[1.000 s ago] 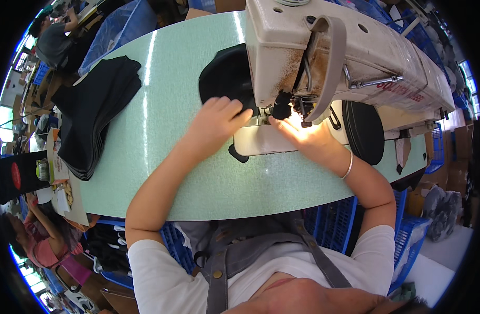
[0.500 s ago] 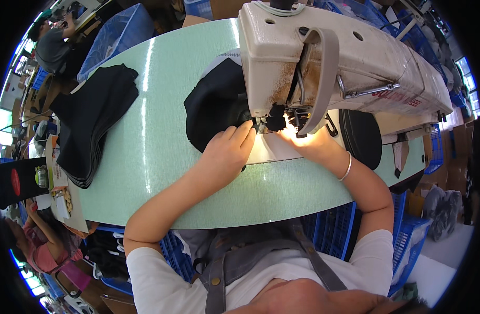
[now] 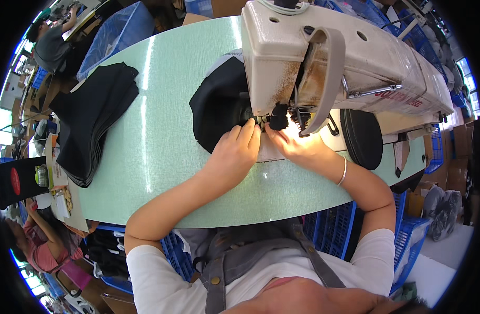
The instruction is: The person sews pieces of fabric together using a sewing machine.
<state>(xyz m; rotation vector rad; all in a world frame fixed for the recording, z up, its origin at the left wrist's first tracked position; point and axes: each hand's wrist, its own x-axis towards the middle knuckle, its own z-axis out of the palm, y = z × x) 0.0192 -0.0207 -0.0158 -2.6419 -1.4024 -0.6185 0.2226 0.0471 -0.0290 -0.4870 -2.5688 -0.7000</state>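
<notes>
A curved black fabric piece (image 3: 213, 112) lies under the needle end of a worn cream sewing machine (image 3: 282, 47), with a pale edge showing behind it. My left hand (image 3: 234, 154) presses its closed fingers onto the near right edge of that piece, right by the presser foot. Just across from it, my right hand (image 3: 305, 150), a bangle on its wrist, has its fingertips drawn together beside the needle under the bright lamp. Whatever those right fingertips pinch is too small and glaring to make out. The machine head partly covers the fabric.
A stack of black cut pieces (image 3: 96, 118) lies on the left of the green tabletop (image 3: 166, 172). More rounded black pieces (image 3: 361, 138) rest right of the needle. Blue crates (image 3: 329, 230) stand below the table edge. Two other people sit at the far left.
My right hand has shifted left, its fingertips now close to my left hand's. The black fabric has slid slightly right, and my left hand has moved a little with it.
</notes>
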